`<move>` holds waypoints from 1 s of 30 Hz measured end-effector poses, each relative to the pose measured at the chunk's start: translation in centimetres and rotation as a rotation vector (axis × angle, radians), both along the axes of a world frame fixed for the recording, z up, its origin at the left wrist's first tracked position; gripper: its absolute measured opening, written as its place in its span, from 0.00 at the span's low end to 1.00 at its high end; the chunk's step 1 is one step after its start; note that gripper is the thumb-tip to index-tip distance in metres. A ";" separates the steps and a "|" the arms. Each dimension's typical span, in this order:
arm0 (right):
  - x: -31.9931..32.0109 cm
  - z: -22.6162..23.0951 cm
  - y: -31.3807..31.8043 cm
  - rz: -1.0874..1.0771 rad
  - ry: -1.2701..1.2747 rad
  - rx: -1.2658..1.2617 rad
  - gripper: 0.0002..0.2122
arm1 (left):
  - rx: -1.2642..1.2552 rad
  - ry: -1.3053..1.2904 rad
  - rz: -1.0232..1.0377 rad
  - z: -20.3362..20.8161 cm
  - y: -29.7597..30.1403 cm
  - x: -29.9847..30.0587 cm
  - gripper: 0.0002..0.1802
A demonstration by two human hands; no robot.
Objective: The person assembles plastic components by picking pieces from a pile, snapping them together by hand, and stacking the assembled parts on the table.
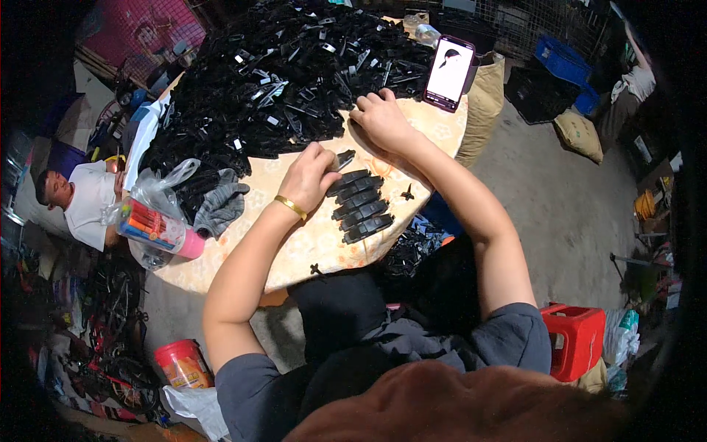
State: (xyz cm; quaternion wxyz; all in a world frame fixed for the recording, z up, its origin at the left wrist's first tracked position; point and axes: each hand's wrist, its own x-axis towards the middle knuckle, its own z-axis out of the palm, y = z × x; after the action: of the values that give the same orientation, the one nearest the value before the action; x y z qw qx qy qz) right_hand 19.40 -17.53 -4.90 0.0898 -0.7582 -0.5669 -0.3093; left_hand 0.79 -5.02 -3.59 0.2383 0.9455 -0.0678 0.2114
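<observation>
My left hand point(305, 177) is closed, thumb and fingers around one end of a small black plastic clip point(345, 158) with a grey strip. Just below it on the table lies a neat row of several black plastic clips point(361, 205), set side by side. My right hand point(383, 125) rests farther right at the edge of a big heap of black clips point(258, 81). Its fingers are curled down; whatever is under them is hidden. A small black loose part point(407, 193) lies right of the row, and another point(317, 269) sits by the near table edge.
A phone point(448, 72) stands at the table's far right. At left are a grey glove point(221, 204) and a clear-and-pink container of coloured pens point(158, 230). A seated person point(88, 199) is beyond. A red stool point(578, 340) and red bucket point(184, 365) stand on the floor.
</observation>
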 end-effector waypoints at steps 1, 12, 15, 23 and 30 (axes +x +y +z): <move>-0.1 0.2 0.0 0.016 -0.016 -0.001 0.07 | 0.000 -0.001 -0.002 -0.1 -0.1 0.0 0.12; -4.5 2.3 -0.8 0.421 0.919 0.152 0.16 | -0.100 0.044 0.327 -0.7 1.1 -0.2 0.12; -4.7 2.4 -1.9 0.370 0.949 -0.037 0.16 | -0.125 0.083 0.249 -0.6 2.4 -0.2 0.15; -3.5 2.1 -3.8 0.209 0.602 -0.191 0.14 | 0.052 0.148 0.265 0.8 1.7 -0.3 0.11; -4.5 2.1 -3.2 0.302 0.601 -0.004 0.12 | 0.021 -0.005 0.223 -0.4 0.1 0.4 0.13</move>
State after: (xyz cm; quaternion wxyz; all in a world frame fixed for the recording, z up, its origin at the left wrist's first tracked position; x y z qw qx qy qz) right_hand 14.91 -20.74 -2.77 0.2964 -0.7232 -0.6215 -0.0541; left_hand 1.23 -4.93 -3.94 0.2030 0.9492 0.0350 0.2380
